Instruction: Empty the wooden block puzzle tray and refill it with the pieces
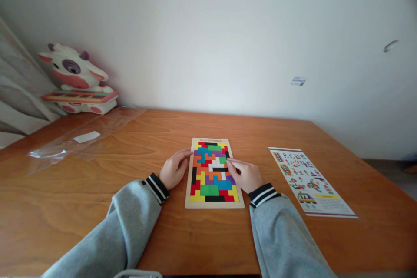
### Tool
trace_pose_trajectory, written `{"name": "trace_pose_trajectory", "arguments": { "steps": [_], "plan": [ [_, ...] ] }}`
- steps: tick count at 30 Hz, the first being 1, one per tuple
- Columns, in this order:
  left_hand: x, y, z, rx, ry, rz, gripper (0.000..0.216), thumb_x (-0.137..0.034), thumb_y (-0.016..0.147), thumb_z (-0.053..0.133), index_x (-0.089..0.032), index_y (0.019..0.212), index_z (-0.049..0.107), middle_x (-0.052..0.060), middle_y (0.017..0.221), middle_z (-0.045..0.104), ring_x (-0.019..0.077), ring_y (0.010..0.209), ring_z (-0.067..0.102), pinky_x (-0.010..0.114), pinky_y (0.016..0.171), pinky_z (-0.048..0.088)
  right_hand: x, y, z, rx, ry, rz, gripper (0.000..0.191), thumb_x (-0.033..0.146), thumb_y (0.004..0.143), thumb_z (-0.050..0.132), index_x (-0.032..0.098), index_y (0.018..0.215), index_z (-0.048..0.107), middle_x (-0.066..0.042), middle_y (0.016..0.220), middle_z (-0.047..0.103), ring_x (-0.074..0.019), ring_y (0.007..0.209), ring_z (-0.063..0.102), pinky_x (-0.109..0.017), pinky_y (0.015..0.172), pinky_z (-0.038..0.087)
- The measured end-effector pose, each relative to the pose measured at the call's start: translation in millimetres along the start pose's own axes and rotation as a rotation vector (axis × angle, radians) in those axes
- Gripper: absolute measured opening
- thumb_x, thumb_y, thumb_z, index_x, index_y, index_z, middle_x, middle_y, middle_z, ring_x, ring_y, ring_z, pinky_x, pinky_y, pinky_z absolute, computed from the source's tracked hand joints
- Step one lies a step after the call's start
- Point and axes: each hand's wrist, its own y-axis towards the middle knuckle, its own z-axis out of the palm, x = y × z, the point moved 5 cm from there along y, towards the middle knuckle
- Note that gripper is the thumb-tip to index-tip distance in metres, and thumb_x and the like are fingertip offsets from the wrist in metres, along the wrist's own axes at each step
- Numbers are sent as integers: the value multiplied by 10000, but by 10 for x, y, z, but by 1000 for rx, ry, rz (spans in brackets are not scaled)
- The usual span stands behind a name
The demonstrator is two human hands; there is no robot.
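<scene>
A wooden puzzle board (214, 205) lies flat in the middle of the table, filled with blocks in several colours. White block shapes (215, 165) show near its centre, beside a black bar. My left hand (174, 169) rests at the board's left edge, its fingers apart and the fingertips touching the frame. It holds nothing. From the right side, my right hand (246, 175) reaches over the frame. Its thumb and index finger come together at a small green puzzle block (223, 160) on the board. The other fingers of that hand are curled and partly hidden.
A printed pattern sheet (312, 182) lies to the right of the board. Clear plastic wrapping (74, 143) with a white label is on the left. Behind it a cow-shaped toy keyboard (80, 80) stands against the wall, next to a curtain (19, 87).
</scene>
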Motion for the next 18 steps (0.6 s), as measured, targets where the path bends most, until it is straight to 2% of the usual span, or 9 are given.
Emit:
{"name": "trace_pose_trajectory", "arguments": {
  "steps": [4,7,9,13,15,18],
  "plan": [
    [113,-44,86,-27,-387,-218,390,-291,869,565,-165,1236,603,125,1324,638,247,1265,581,455,1113,442,-240,-80,41,-182,418,288,304,437,888,631,227,1085,726,-97,1132,750,-255,1048,719,-434,928,598],
    [169,-99,123,-126,-540,-356,418,-201,818,574,-183,1235,596,122,1368,607,259,1317,536,469,1142,409,-442,-153,93,-298,654,529,396,501,802,716,198,1057,713,-119,1160,734,-273,1112,687,-492,1011,542],
    [178,-139,136,-183,-614,-429,479,-129,772,562,-205,1245,589,119,1399,581,267,1344,509,476,1146,408,-491,-181,136,-341,789,633,407,506,740,770,200,1003,719,-111,1151,735,-273,1128,676,-497,1050,511],
    [95,-159,180,-123,-669,-441,535,-94,759,539,-206,1282,558,120,1428,555,263,1353,500,464,1130,442,-419,-183,214,-335,994,723,345,470,719,794,220,950,739,-80,1122,745,-254,1126,676,-447,1057,520],
    [49,-150,198,-84,-681,-412,506,-96,766,525,-191,1262,566,119,1406,574,258,1327,528,463,1116,459,-378,-176,225,-319,1030,719,304,446,740,781,227,946,748,-78,1124,747,-249,1140,671,-434,1063,518],
    [42,-146,195,-116,-712,-423,452,-107,763,530,-180,1205,589,116,1358,611,257,1287,563,460,1088,481,-373,-167,221,-291,1050,668,270,427,771,750,244,970,749,-72,1169,736,-248,1185,648,-428,1065,519]
  ]
}}
